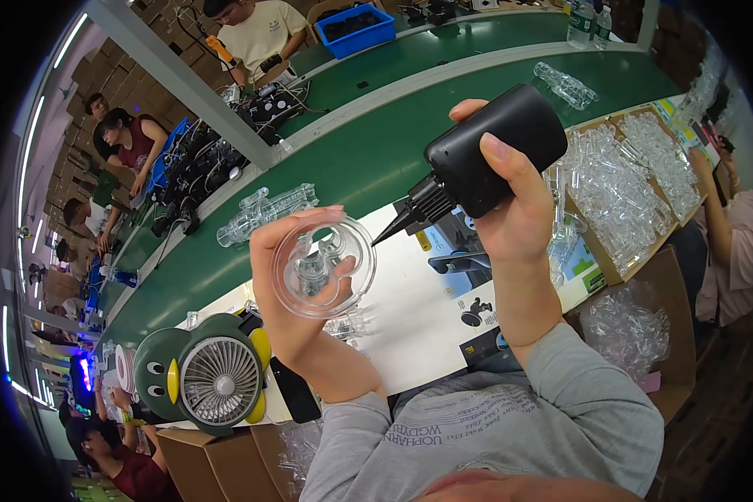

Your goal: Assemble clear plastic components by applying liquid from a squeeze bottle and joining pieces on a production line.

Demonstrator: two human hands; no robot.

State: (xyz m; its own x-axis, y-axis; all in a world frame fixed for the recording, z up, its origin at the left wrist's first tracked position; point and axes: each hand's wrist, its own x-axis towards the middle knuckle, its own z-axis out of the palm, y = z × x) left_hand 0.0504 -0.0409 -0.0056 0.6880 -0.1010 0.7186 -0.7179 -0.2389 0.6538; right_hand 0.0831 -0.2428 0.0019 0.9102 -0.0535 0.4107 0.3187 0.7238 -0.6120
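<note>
My left hand (pixel 278 272) grips a clear round plastic part (pixel 318 261) with a raised hub in its middle; the fingers show through it. In my right hand (pixel 523 205) a black squeeze bottle (pixel 498 151) is held tilted, its thin pointed nozzle (pixel 402 219) aimed down to the left. The nozzle tip is at the right rim of the round part; whether it touches cannot be made out. Beneath both hands lies a white printed sheet (pixel 410 335), with small clear plastic pieces (pixel 349 324) on it beside my left wrist.
Clear parts fill an open carton (pixel 619 259) at right. More clear pieces (pixel 268 213) lie on the green worktop (pixel 376 138). A green animal-shaped fan (pixel 219 381) and a black phone (pixel 295 391) sit at left. Across the bench are a blue bin (pixel 356 40) and several co-workers.
</note>
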